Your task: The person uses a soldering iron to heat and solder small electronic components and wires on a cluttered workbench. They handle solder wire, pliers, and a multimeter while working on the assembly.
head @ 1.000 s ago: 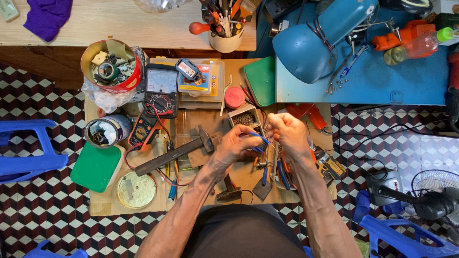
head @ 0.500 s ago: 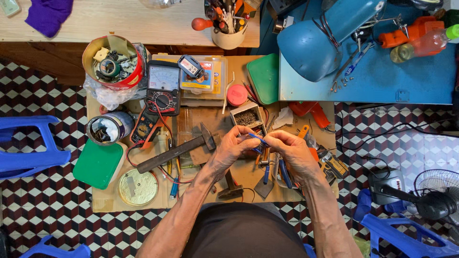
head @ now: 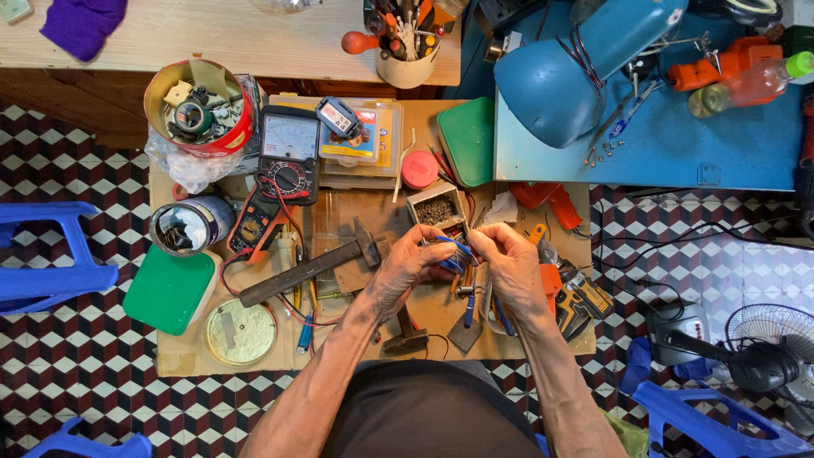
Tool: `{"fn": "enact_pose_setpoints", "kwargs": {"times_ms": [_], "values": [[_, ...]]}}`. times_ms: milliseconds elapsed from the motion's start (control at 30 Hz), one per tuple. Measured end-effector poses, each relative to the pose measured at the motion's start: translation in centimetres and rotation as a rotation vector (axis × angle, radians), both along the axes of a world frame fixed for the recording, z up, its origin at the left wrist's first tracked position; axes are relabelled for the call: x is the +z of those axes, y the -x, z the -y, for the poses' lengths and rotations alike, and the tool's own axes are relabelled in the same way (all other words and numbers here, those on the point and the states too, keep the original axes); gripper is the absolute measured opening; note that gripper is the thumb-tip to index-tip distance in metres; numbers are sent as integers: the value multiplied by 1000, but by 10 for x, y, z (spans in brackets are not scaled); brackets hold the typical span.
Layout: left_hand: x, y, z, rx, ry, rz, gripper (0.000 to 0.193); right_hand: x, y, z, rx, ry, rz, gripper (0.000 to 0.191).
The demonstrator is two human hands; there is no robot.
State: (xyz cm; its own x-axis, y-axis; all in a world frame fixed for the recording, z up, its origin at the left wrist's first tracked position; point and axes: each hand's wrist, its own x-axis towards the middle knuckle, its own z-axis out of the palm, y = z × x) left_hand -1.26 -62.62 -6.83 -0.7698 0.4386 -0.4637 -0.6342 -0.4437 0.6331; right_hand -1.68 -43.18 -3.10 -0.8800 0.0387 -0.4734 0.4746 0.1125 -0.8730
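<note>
Both my hands meet over the middle of a low wooden board [head: 356,212] crowded with tools. My left hand [head: 407,265] and my right hand [head: 506,261] pinch a small bundle of blue wire [head: 454,252] between their fingertips. Just behind the hands stands a small open box of tiny parts [head: 437,209]. A hammer [head: 310,268] lies to the left of my left hand. Pliers and other hand tools lie under and below my hands, partly hidden.
Two multimeters [head: 287,156], a red tin of parts [head: 198,108], green lids [head: 168,290], a round tin of white paste [head: 241,332] lie left. A blue desk lamp [head: 585,59] and blue table sit right. Blue stools [head: 51,254], a fan [head: 767,348], cordless drill [head: 577,297] nearby.
My hands stay together on the blue wire, shifting slightly and working it between the fingertips. The view has drifted a little. Nothing else on the board has moved.
</note>
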Motion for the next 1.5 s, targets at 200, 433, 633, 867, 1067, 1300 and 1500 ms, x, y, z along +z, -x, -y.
{"fn": "enact_pose_setpoints", "kwargs": {"times_ms": [200, 433, 633, 867, 1067, 1300, 1500], "values": [[0, -8, -2, -81, 53, -107, 45, -23, 12, -3, -60, 28, -3, 19], [2, -15, -2, -100, -2, -37, 48, -55, 38, -21, -127, -53, -80, 19], [1, -15, -2, -55, -25, -12, 50, -77, 46, -44, -254, 18, -150, 20], [8, -16, -2, -70, -48, -15, 55, -87, 54, -67, -345, -1, -163, 22], [11, -16, -3, -80, -35, -36, 59, -88, 59, -72, -339, -71, -161, 20], [1, -19, -2, 6, 64, -32, 57, -90, 47, -91, -403, -110, -217, 21], [-12, -24, -4, 146, 95, -86, 57, -85, 30, -93, -501, -154, -240, 20]]}}
